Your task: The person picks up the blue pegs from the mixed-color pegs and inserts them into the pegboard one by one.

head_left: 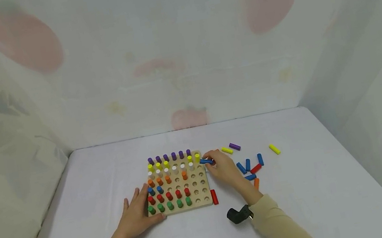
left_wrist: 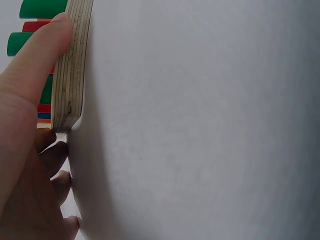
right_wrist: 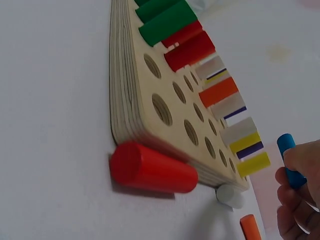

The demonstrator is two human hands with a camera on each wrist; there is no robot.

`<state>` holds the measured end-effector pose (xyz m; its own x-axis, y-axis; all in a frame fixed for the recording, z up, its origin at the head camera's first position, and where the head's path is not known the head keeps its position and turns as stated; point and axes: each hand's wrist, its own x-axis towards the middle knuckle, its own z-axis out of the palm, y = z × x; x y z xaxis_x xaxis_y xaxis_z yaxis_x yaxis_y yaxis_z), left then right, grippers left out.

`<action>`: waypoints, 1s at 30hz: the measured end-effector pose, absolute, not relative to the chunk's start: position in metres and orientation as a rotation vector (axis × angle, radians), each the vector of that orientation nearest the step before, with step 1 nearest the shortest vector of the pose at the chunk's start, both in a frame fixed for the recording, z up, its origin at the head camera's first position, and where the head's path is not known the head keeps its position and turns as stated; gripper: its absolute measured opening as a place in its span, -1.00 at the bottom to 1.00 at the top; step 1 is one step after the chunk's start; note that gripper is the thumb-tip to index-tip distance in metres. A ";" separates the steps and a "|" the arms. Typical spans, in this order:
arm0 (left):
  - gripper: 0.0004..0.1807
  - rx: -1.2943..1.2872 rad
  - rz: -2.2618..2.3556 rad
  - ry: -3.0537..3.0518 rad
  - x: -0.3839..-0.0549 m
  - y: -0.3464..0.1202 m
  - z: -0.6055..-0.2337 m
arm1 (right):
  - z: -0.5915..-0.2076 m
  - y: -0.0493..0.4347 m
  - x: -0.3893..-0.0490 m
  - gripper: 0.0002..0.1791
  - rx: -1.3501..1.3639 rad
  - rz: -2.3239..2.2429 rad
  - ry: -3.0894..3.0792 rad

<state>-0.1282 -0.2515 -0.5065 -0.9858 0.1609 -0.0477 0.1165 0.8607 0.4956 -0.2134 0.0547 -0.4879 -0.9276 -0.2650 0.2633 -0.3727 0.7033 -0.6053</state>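
Observation:
A wooden pegboard point(head_left: 202, 193) lies flat, with rows of purple, yellow, white, orange, blue, red and green pegs upright in it and some bare holes at its right. My left hand point(head_left: 135, 218) rests at the board's near left corner, thumb against the near edge, fingers extended along the left side. The left wrist view shows the thumb point(left_wrist: 47, 47) touching the plywood edge. My right hand point(head_left: 224, 169) pinches a blue peg point(head_left: 205, 161) between thumb and fingers, just above the board's far right part. The right wrist view shows this blue peg point(right_wrist: 286, 145) tilted.
A red peg point(head_left: 214, 196) lies against the board's right side, and a white peg point(right_wrist: 229, 195) lies farther along it. Right of my right hand, several blue pegs point(head_left: 260, 159), a red peg point(head_left: 256, 168), an orange peg point(head_left: 256, 184), a purple peg point(head_left: 234, 146) and yellow pegs point(head_left: 274, 149) lie scattered.

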 end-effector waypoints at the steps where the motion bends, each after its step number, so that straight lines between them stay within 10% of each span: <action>1: 0.27 0.221 0.775 2.946 -0.128 -0.252 -0.507 | -0.488 0.053 -0.213 -0.76 0.522 1.031 -2.756; 30: 0.29 0.213 0.756 2.951 -0.130 -0.252 -0.511 | -0.483 0.026 -0.200 -0.81 0.715 1.116 -2.687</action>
<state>-0.1298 -0.2523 -0.5106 -0.9865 0.1561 -0.0500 0.1128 0.8681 0.4835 -0.1995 0.0257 -0.4828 -0.8760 -0.3720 0.3069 -0.4800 0.6106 -0.6299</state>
